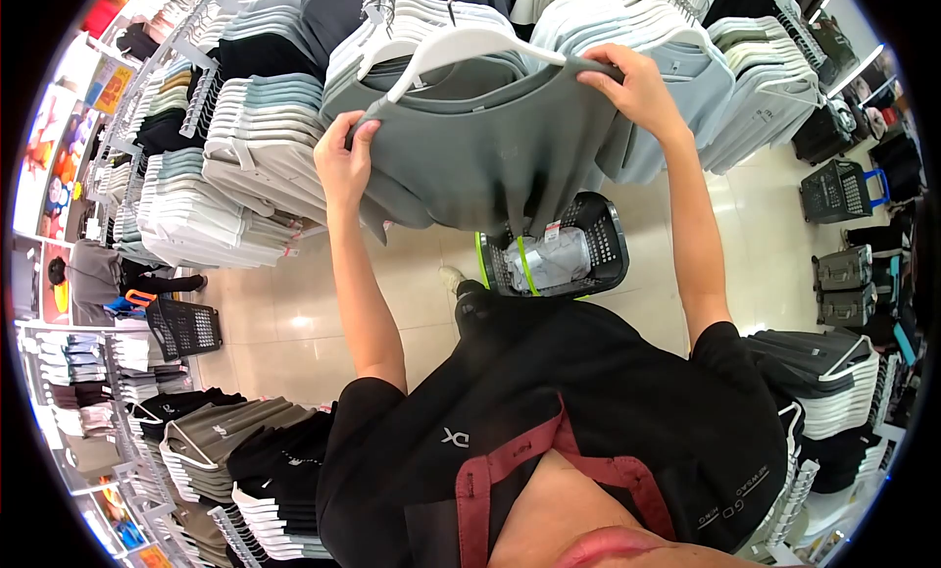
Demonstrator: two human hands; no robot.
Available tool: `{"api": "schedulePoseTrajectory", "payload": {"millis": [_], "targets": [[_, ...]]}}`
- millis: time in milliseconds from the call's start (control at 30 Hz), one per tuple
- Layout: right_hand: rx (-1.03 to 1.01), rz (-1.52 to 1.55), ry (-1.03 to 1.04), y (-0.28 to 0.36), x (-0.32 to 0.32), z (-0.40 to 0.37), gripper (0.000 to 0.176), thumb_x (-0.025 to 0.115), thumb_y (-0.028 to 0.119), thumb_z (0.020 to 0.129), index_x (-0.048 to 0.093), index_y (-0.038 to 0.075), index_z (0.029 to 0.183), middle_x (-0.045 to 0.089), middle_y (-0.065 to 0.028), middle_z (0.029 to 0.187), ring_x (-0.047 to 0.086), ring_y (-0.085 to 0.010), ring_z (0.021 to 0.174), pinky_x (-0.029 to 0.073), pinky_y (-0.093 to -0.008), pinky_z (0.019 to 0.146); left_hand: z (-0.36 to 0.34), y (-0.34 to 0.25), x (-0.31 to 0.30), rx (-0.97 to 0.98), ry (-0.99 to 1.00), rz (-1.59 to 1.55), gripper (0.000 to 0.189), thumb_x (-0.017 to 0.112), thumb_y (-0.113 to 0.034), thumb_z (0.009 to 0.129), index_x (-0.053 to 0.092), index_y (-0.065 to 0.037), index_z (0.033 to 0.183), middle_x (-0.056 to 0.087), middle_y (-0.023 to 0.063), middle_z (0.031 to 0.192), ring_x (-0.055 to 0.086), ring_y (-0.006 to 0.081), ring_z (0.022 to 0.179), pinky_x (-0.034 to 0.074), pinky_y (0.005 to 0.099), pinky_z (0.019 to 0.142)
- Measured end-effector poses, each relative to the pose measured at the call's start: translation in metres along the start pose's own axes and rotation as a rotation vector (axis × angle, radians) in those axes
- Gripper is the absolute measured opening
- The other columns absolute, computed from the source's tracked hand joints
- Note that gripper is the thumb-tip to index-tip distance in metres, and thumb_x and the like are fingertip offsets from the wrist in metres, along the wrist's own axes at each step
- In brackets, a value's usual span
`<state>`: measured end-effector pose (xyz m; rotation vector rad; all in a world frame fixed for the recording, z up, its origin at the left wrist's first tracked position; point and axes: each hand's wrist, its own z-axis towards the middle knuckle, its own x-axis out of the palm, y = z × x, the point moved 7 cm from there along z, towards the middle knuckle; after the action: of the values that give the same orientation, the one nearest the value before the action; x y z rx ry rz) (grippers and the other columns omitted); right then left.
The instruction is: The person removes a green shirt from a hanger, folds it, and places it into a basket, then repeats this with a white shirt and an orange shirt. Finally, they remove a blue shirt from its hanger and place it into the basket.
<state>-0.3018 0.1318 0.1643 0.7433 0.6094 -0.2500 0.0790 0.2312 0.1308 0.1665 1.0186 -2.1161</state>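
A grey-green T-shirt (480,156) hangs on a white hanger (480,47) in front of the rack, spread wide between my hands. My left hand (345,158) pinches one shoulder of it, thumb on the front and fingers curled behind. On the opposite shoulder, my right hand (635,90) grips the fabric the same way, close to the hanger's end. The hanger's metal hook rises at the rack rail. Below the shirt's hem, a black shopping basket (610,237) with a green handle stands on the floor, with a grey plastic-wrapped item (561,261) inside.
Rows of hanging shirts (257,127) line the rack to the left, and pale shirts (676,73) hang to the right. Another person (98,279) is at the far left beside a black basket (186,328). Suitcases (843,286) stand at the right; more clothing racks flank my body.
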Motion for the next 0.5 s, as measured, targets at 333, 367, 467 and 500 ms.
{"api": "schedulePoseTrajectory", "payload": {"millis": [333, 367, 467, 500], "targets": [[0.131, 0.104, 0.092, -0.056, 0.051, -0.009, 0.023, 0.066, 0.021, 0.096, 0.066, 0.0, 0.107, 0.069, -0.0093, 0.088, 0.059, -0.0156, 0.077, 0.048, -0.0291, 0.073, -0.023, 0.066, -0.009, -0.131, 0.009, 0.009, 0.029, 0.076, -0.03, 0.088, 0.069, -0.002, 0.096, 0.062, 0.0071, 0.071, 0.056, 0.0166, 0.065, 0.045, 0.0281, 0.064], [0.136, 0.105, 0.103, -0.059, 0.058, -0.008, 0.024, 0.066, 0.021, 0.096, 0.066, 0.0, 0.107, 0.068, -0.0098, 0.087, 0.059, -0.0158, 0.076, 0.048, -0.0293, 0.073, -0.024, 0.073, -0.009, -0.134, 0.001, 0.012, 0.029, 0.076, -0.03, 0.088, 0.069, -0.002, 0.096, 0.062, 0.0071, 0.071, 0.056, 0.0166, 0.065, 0.045, 0.0281, 0.064], [0.145, 0.131, 0.093, -0.062, 0.076, -0.001, 0.023, 0.065, 0.02, 0.096, 0.065, 0.0, 0.106, 0.068, -0.011, 0.087, 0.059, -0.0171, 0.075, 0.049, -0.0299, 0.072, -0.024, 0.096, -0.008, -0.153, 0.01, -0.012, 0.028, 0.076, -0.028, 0.088, 0.068, -0.003, 0.097, 0.063, 0.0084, 0.073, 0.057, 0.0184, 0.066, 0.046, 0.0294, 0.065], [0.156, 0.134, 0.089, -0.063, 0.082, 0.003, 0.022, 0.065, 0.019, 0.097, 0.065, 0.0, 0.106, 0.068, -0.0115, 0.086, 0.059, -0.0176, 0.075, 0.049, -0.0301, 0.073, -0.021, 0.101, -0.01, -0.156, 0.005, -0.008, 0.028, 0.076, -0.028, 0.088, 0.068, -0.003, 0.097, 0.063, 0.0084, 0.073, 0.057, 0.0184, 0.066, 0.046, 0.0294, 0.065]]}}
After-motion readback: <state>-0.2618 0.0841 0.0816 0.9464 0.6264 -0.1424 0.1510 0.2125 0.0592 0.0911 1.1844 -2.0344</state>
